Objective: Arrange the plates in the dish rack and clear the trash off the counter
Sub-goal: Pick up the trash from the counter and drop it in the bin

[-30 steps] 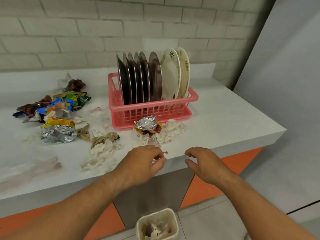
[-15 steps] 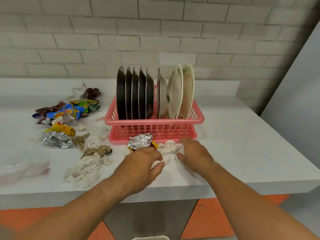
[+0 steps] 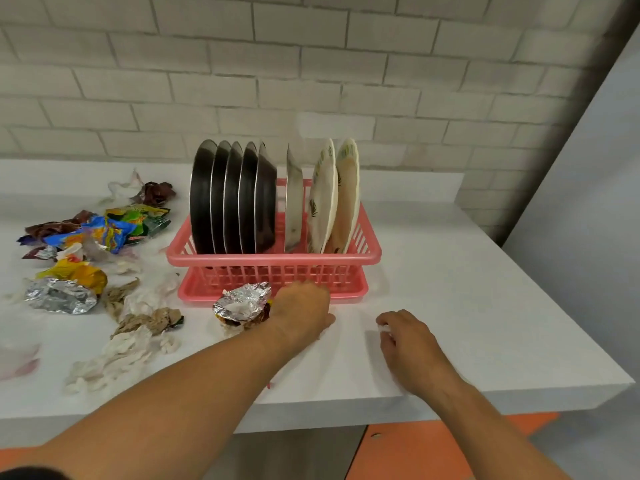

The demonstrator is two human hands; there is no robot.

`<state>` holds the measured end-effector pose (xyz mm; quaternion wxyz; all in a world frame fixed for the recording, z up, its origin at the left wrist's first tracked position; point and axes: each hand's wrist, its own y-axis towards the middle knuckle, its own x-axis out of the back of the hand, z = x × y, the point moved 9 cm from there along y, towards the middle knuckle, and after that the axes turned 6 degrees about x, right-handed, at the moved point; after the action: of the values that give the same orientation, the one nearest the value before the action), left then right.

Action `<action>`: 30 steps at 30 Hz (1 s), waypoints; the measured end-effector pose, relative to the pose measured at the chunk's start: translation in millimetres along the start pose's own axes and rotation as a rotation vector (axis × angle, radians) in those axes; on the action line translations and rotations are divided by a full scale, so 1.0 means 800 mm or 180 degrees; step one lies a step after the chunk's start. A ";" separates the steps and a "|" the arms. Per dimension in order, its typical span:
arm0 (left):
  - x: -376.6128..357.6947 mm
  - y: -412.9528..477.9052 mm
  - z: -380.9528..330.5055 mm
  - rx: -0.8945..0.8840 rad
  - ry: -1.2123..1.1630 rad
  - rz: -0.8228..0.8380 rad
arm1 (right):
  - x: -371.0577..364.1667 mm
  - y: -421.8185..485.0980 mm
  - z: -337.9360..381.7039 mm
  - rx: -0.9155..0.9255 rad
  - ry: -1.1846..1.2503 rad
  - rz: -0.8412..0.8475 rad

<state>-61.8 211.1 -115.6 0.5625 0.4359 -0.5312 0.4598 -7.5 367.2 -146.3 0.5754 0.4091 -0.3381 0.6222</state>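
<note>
The right hand [image 3: 407,341] pinched a paper scrap [image 3: 384,329], the left hand [image 3: 301,311] hid its grip; plates [image 3: 235,199] stood in the rack [image 3: 277,258], but wrappers [image 3: 100,230] and foil [image 3: 60,294] littered the counter [image 3: 467,306].

Glossy metal plates [image 3: 232,199] stand in a pink plastic rack [image 3: 277,271]; beside the rack, crinkled shiny foil [image 3: 242,301] on the smooth matt bench [image 3: 467,306].

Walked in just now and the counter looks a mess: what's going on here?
A person is clearing trash off the counter by hand. The plates stand upright in the pink rack. The left hand is down beside a crumpled foil wrapper in front of the rack; what it holds is hidden. The right hand pinches a white paper scrap near the counter's front edge. Snack wrappers and torn paper lie further left.
</note>
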 end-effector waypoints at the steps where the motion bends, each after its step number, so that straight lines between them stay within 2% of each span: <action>1: -0.007 0.003 -0.003 0.0096 -0.0005 0.0038 | 0.003 -0.003 -0.006 -0.0018 0.0033 -0.0051; 3: -0.019 0.005 -0.014 0.0112 0.0057 0.0052 | 0.009 -0.008 -0.017 -0.0122 0.0128 -0.0138; 7: -0.036 0.000 -0.056 -0.0543 0.0168 0.0121 | 0.010 -0.013 -0.030 -0.0307 0.0277 -0.0179; 11: -0.035 -0.007 -0.065 -0.0730 -0.0523 0.0325 | 0.007 -0.011 -0.032 -0.0253 0.0399 -0.0230; 14: -0.002 -0.010 -0.055 -0.0838 -0.1182 -0.0080 | 0.009 -0.010 -0.032 -0.0359 0.0790 -0.0338; 18: 0.043 -0.011 -0.015 -0.0600 -0.1854 -0.0630 | 0.010 -0.004 -0.011 -0.0317 0.1070 -0.0430; 25: 0.074 -0.029 0.054 -0.0165 -0.1850 -0.1149 | -0.012 0.020 0.028 0.0031 0.0417 -0.0170; 30: 0.071 -0.049 0.096 0.0047 -0.1974 -0.1318 | -0.044 0.034 0.068 0.0368 0.0246 0.0266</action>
<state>-37.8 131.0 -54.4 0.4527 0.6568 -0.5736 0.1862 -27.7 300.2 -152.8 0.5370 0.4029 -0.2959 0.6796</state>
